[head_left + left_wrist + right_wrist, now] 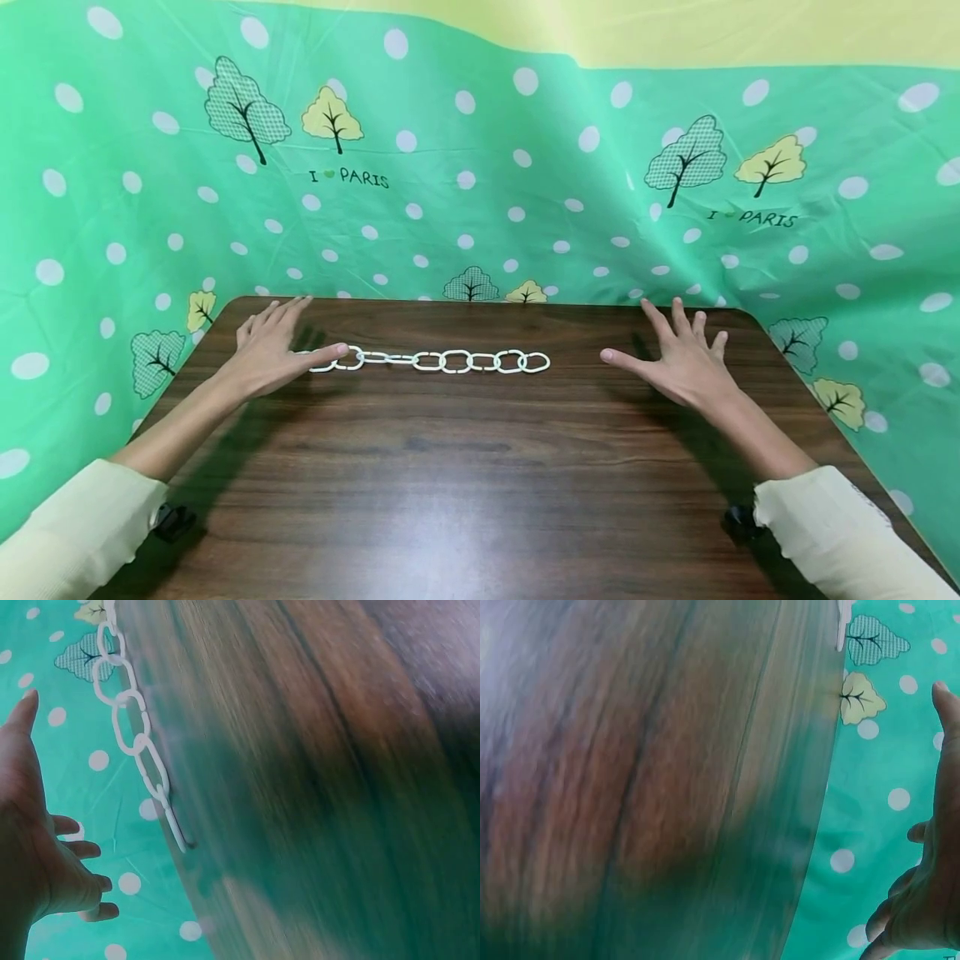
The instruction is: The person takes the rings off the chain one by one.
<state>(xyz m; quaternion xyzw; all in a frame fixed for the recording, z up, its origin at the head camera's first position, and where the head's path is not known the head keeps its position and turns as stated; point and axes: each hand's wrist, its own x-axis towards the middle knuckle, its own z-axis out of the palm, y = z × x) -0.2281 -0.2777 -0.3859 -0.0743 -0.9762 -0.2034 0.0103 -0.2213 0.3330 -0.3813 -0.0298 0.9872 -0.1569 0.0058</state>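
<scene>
A white chain of oval links (456,362) stretches sideways across the far half of the brown table. My left hand (272,354) is spread over the chain's left end, its thumb hiding part of a link; whether it touches the chain I cannot tell. In the left wrist view, the chain (127,727) runs along the table edge beside the spread left hand (37,832). To the right of the chain, apart from it, my right hand (686,367) is spread with fingers extended. The right wrist view shows that hand (930,892) holding nothing, with a chain tip (842,626) at the top.
The wood-grain table (450,467) has rounded far corners. Behind and beside it hangs a green cloth (465,217) with white dots and printed trees. Dark wrist devices (174,522) sit at both sleeve cuffs.
</scene>
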